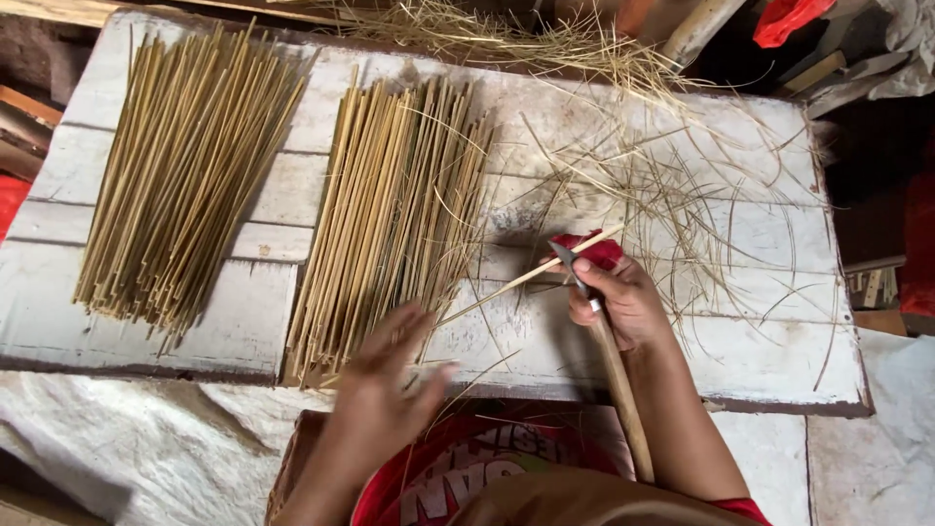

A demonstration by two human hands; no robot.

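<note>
My right hand point(623, 297) grips a knife point(612, 360) with a long wooden handle, its small blade pointing up at the board, a red cloth wrapped on the forefinger. A thin bamboo stick point(531, 276) lies slanted across the blade. My left hand point(390, 375), blurred, is at the stick's lower end near the bottom of the middle pile of bamboo sticks point(390, 214); whether it pinches the stick is unclear. A second pile of sticks point(185, 166) lies at the left.
All rests on a worn white wooden board point(750, 351). Loose thin shavings point(672, 185) are scattered over its right and far side. A white sack cloth point(146, 448) lies below, and a red printed cloth point(467, 468) covers my lap.
</note>
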